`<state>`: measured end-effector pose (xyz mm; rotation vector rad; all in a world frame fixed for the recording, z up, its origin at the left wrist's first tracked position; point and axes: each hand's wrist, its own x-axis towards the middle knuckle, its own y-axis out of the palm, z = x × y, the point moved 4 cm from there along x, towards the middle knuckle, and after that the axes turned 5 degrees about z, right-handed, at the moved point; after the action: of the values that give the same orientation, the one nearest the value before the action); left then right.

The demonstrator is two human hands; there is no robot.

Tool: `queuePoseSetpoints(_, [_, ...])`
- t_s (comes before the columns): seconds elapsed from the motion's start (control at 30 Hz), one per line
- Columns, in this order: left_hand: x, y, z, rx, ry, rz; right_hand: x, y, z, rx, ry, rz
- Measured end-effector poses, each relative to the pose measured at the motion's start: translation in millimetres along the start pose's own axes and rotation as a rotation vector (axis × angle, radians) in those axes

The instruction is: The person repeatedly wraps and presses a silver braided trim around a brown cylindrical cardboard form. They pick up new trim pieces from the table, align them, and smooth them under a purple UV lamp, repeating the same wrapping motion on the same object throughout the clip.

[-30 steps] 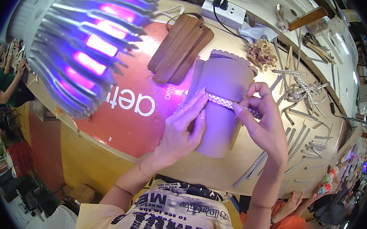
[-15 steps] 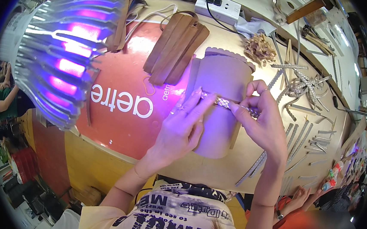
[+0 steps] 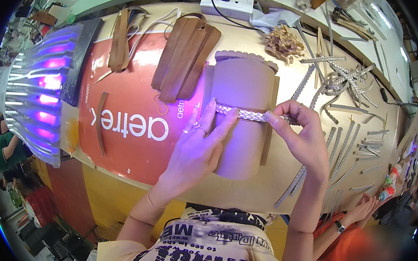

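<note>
A silvery braided strap (image 3: pixel 249 115) lies across a brown curved piece (image 3: pixel 239 150), shaped like a half-cylinder, with a scalloped far edge. My left hand (image 3: pixel 199 147) holds the strap's left part down on the curved piece, its fingertips pressed on it. Toward the right edge of that piece, my right hand (image 3: pixel 302 138) pinches the strap between thumb and fingers. A thin dark line runs along the strap's far side. The strap's right end is partly hidden behind the right fingers.
Brown strips (image 3: pixel 182 59) lie on a red printed board (image 3: pixel 124 148). A pile of shavings (image 3: pixel 284 42), tangled braided cords (image 3: pixel 342 84) and cut cord pieces (image 3: pixel 369 148) lie to the right. A large lamp (image 3: pixel 39 97) glows at left. A power strip (image 3: pixel 228 5) stands behind. A co-worker's hands (image 3: pixel 362 211) show at right.
The view has shifted, bringing the lamp farther left. More of the strap now shows between my hands, lying straighter across the curved piece. Both hands keep their hold.
</note>
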<state>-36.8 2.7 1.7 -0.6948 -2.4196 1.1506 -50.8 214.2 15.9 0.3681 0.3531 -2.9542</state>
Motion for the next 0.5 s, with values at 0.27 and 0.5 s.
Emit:
queuePoseSetpoints(0.27, [-1,-6,-11,0.064,-0.044,0.035,0,3,2,-0.036,0.111,0.019])
queuePoseSetpoints(0.5, [1,1,-31,-0.064,-0.021,0.181,2,4,4,-0.104,0.127,0.027])
